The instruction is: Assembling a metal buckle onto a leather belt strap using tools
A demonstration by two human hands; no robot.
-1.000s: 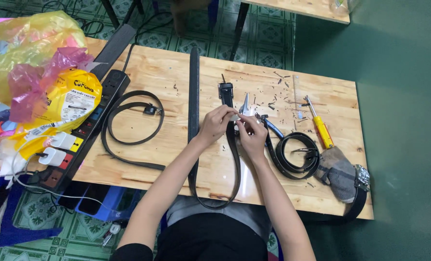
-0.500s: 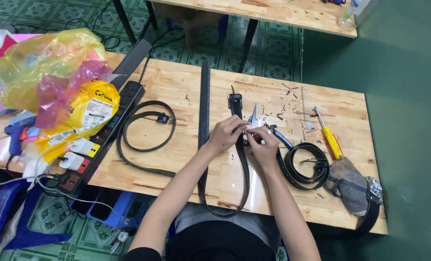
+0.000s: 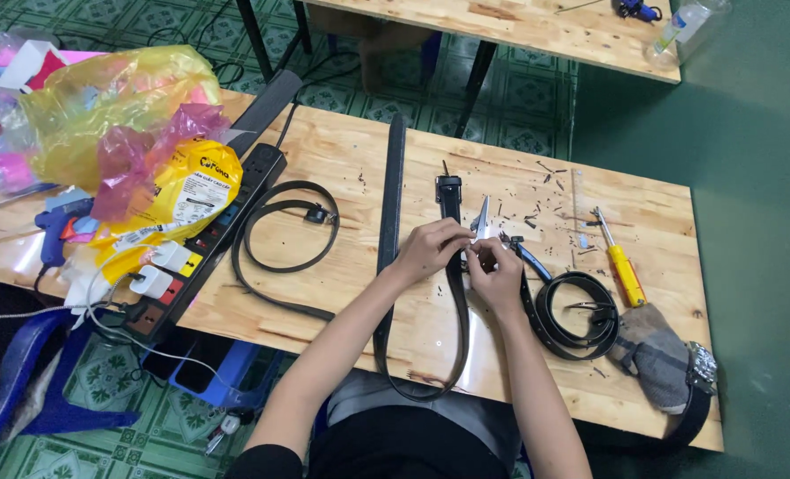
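A long black belt looped off the near edge of the counter and ran back up to both hands. The left hand and right hand met at mid-counter, each grip closed on the belt beside metal pliers. A coiled belt lay right; a screwdriver lay farther right. A power strip sat left.

Bare tabletop left; coiled belt, screwdriver apparently crowd right.
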